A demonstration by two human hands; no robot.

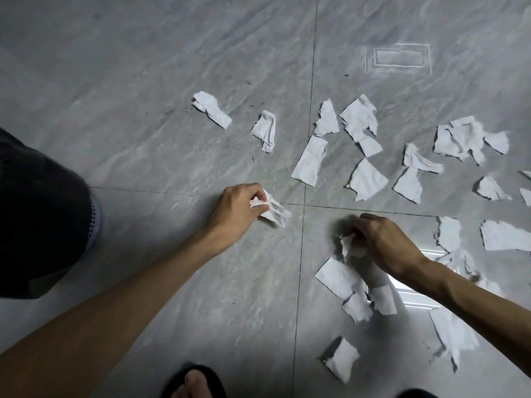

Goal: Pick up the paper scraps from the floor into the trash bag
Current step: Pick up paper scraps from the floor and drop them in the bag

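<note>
Our left hand clenches a crumpled scrap, our right hand another scrap; torn paper litters the grey tiled floor.

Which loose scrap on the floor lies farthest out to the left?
The crumpled strip at the upper middle: every other loose scrap lies to its right. Only the piece gripped in the left hand is comparably far left.

Your left hand holds a crumpled paper scrap right by the floor. Your right hand pinches another small scrap just above the gray tiles. Lots of white torn paper pieces lie around, mostly on your right. Your foot in a dark sandal shows at the bottom.
</note>
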